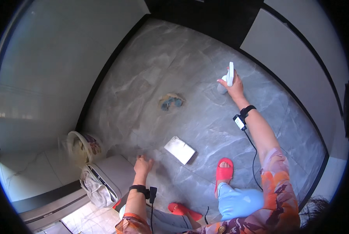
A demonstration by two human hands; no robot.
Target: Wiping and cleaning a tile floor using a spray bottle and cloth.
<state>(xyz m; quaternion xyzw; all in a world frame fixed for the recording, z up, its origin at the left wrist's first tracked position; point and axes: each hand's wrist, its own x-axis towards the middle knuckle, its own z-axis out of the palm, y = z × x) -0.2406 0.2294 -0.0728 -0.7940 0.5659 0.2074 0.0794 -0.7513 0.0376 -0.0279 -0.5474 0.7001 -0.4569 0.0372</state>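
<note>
My right hand [235, 84] is closed around a white handled object [230, 74], whose exact kind I cannot tell, held above the floor at the upper right. Beside that hand shows a rounded whitish part, partly hidden. Lower left of the middle, my left hand [143, 165] hangs over the floor with its fingers partly curled, and nothing shows in it. Between the hands lies a white rectangular item [180, 149] on the grey marbled floor. Farther up, a blue and tan patch [171, 101] of unclear material is on the floor. Both wrists wear black straps with cabled devices.
At the left, a white bucket [88, 144] with printed sides stands against the wall. A grey bin [111, 172] with a light cloth [97, 188] over its edge is near my left forearm. My feet wear red slippers [224, 172]. Dark-edged walls or panels border the floor.
</note>
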